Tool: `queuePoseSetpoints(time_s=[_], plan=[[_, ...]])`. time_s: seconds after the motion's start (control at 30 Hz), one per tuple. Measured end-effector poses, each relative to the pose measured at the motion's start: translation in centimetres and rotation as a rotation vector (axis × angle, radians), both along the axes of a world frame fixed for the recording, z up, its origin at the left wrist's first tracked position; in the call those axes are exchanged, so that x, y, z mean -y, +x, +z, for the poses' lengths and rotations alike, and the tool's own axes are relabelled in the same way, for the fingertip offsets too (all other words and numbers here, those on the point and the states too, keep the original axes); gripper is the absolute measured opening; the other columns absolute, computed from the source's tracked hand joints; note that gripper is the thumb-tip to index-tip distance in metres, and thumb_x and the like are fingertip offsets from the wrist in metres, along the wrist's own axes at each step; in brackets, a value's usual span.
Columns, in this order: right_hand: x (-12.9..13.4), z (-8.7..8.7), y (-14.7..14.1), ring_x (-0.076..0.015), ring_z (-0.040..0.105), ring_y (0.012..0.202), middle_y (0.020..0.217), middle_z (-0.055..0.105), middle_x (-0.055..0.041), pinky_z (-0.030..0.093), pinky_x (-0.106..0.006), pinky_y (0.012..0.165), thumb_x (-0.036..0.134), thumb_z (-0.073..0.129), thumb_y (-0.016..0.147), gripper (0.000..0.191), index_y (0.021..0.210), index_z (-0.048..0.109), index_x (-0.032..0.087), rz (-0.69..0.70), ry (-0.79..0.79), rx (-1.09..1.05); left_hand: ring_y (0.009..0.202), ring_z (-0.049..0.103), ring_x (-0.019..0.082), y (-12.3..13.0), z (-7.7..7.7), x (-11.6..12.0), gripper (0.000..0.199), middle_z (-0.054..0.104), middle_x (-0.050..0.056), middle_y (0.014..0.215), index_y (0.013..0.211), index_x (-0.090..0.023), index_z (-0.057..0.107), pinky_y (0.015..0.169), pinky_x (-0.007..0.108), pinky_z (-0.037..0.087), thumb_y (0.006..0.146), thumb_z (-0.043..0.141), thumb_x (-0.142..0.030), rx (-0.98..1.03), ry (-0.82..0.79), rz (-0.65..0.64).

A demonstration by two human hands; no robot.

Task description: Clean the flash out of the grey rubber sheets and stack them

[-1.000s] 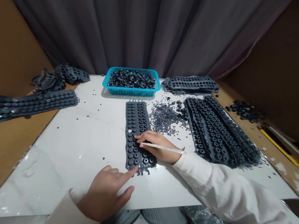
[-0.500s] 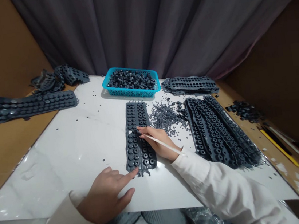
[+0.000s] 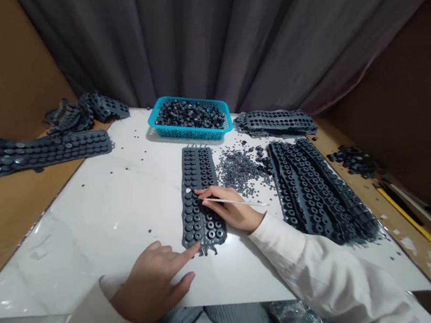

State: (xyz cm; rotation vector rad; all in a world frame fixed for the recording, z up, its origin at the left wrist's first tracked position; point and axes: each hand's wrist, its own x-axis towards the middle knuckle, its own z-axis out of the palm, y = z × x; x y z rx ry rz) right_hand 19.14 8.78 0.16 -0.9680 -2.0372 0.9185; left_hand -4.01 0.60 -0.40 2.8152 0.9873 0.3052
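Observation:
A dark grey rubber sheet [image 3: 189, 212] with rows of round, holed pieces lies lengthwise before me on the white table. My right hand [image 3: 232, 209] is over its right side, pinching a thin white stick [image 3: 236, 201] that points back to the right over the wrist. One spot in the sheet's left part shows white. My left hand [image 3: 157, 278] holds nothing; its index fingertip touches the sheet's near edge and the thumb is apart. Small grey discs [image 3: 240, 169] are scattered right of the sheet.
A blue basket [image 3: 191, 133] full of dark pieces stands behind the sheet. More studded sheets [image 3: 318, 190] lie at the right, a stack [image 3: 276, 123] behind them. Another long sheet [image 3: 59, 149] is at the left. A yellow tool [image 3: 405, 213] lies far right.
The white stick has swung to a flatter angle in my right hand, whose fingers have shifted slightly left and down. My left hand has stayed in place.

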Motion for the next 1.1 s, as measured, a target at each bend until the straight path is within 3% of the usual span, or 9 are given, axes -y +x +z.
queuePoseSetpoints(time_s=[0.3,0.43,0.57,0.73,0.87,1.1], plan=[[0.0,0.1,0.2,-0.0201,0.061,0.110,0.109,0.067,-0.0095,0.051,-0.035,0.087,0.028,0.046,0.093,0.012,0.094,0.056,0.021,0.015,-0.022,0.030,0.062,0.059,0.018,0.0,0.0,0.0,0.040,0.063,-0.003,0.068,0.126,-0.017,0.042,0.066,0.035,0.035,0.086,0.046,-0.024,0.024,0.018,0.001],[-0.1,0.1,0.1,-0.0203,0.062,0.107,0.104,0.068,-0.0092,0.051,-0.035,0.085,0.025,0.045,0.093,0.013,0.094,0.057,0.020,0.024,0.042,0.097,0.062,0.059,0.017,0.0,-0.1,0.0,0.039,0.063,-0.002,0.069,0.125,-0.018,0.045,0.066,0.034,0.036,0.086,0.045,-0.025,0.029,0.015,0.010],[-0.3,-0.2,-0.1,-0.0202,0.062,0.099,0.112,0.066,-0.0095,0.051,-0.036,0.085,0.023,0.043,0.093,0.016,0.095,0.059,0.020,0.037,0.148,0.199,0.063,0.059,0.017,-0.1,-0.2,0.0,0.039,0.062,-0.002,0.069,0.125,-0.019,0.045,0.067,0.034,0.037,0.086,0.045,-0.025,0.016,0.002,0.022],[-1.0,-0.5,-0.4,-0.0201,0.059,0.108,0.121,0.061,-0.0087,0.049,-0.038,0.091,0.024,0.040,0.093,0.022,0.103,0.060,0.020,-0.075,0.191,0.161,0.062,0.058,0.017,-0.1,-0.3,0.1,0.039,0.061,-0.002,0.068,0.124,-0.020,0.047,0.068,0.033,0.037,0.086,0.046,-0.026,0.055,0.017,0.040],[-1.5,0.2,-0.2,-0.0208,0.060,0.108,0.114,0.065,-0.0073,0.049,-0.038,0.091,0.028,0.042,0.094,0.020,0.100,0.059,0.022,-0.159,0.183,0.110,0.063,0.058,0.017,-0.1,-0.4,0.1,0.040,0.061,-0.002,0.068,0.124,-0.020,0.047,0.068,0.033,0.037,0.085,0.046,-0.025,0.062,0.014,0.045],[-1.5,0.1,0.5,-0.0202,0.060,0.105,0.108,0.067,-0.0074,0.047,-0.038,0.089,0.029,0.052,0.091,0.011,0.093,0.059,0.021,-0.070,0.051,0.015,0.061,0.059,0.018,-0.2,-0.5,0.1,0.040,0.060,-0.002,0.067,0.124,-0.019,0.047,0.068,0.035,0.037,0.084,0.048,-0.024,0.039,0.002,0.038]])
